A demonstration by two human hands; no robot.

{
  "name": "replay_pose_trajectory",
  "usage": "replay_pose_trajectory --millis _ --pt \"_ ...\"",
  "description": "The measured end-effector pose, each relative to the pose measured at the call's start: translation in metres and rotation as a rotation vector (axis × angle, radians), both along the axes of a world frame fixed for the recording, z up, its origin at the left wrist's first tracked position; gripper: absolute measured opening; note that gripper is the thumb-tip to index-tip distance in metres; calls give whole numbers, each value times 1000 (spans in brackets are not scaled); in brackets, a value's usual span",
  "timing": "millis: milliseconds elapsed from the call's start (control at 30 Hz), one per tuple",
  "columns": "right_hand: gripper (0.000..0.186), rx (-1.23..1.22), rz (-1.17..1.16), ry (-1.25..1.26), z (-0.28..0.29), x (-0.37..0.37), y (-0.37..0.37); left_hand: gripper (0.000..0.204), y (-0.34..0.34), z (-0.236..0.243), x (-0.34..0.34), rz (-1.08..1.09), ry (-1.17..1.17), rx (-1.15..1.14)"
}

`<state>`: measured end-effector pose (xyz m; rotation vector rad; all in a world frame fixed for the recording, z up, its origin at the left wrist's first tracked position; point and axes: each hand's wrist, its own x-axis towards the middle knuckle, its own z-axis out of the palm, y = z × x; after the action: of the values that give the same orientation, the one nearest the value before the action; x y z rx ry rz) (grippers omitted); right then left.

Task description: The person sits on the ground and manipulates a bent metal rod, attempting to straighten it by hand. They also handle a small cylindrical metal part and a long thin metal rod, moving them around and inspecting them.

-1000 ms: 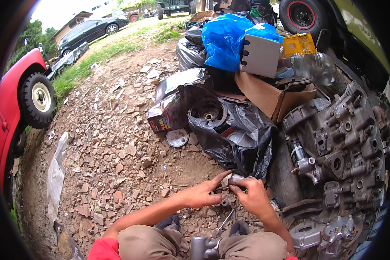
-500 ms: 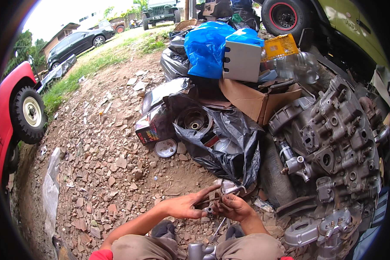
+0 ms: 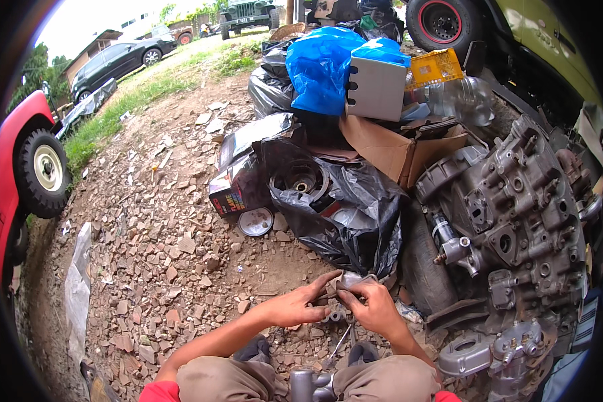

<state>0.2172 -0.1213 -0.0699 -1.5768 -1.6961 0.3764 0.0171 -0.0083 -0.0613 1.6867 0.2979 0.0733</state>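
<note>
My left hand [image 3: 300,305] and my right hand [image 3: 370,307] are close together low in the middle, both closed on a small dark metal part [image 3: 335,287] that is partly hidden by their fingers. A shiny metal piece [image 3: 352,277] lies just beyond the fingertips, against a black plastic bag [image 3: 355,244]. Under the hands is a small grey fitting [image 3: 336,315]. A thin rod-like tool [image 3: 342,343] lies on the rubble between my feet, and a grey cast metal pipe piece [image 3: 303,385] sits between my knees.
Engine castings [image 3: 516,221] and an old tyre [image 3: 427,268] fill the right. Ahead are bags, a blue plastic sheet [image 3: 318,67], cardboard [image 3: 382,144] and a yellow crate [image 3: 430,67]. A red vehicle [image 3: 17,120] stands left, a green one [image 3: 536,33] top right, on rubble [image 3: 167,281].
The view tilted slightly and scenery shifted left and down from the first frame. Since the middle frame both hands rose a little, and my right hand turned, its thumb now over the part.
</note>
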Motion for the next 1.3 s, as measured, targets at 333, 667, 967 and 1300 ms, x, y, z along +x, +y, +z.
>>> replay_pose_trajectory --millis 333,667,967,1300 --pt "41 -295 813 1905 -95 -14 -10 101 -6 -3 4 -125 -89 -2" --pt "28 -56 76 -127 9 14 15 95 4 -12 8 58 -34 62" --pt "36 -99 750 1909 -91 -12 -2 97 -4 -13 18 -70 -46 -94" --pt "32 -289 116 112 -2 26 7 100 4 -12 14 102 1 -3"
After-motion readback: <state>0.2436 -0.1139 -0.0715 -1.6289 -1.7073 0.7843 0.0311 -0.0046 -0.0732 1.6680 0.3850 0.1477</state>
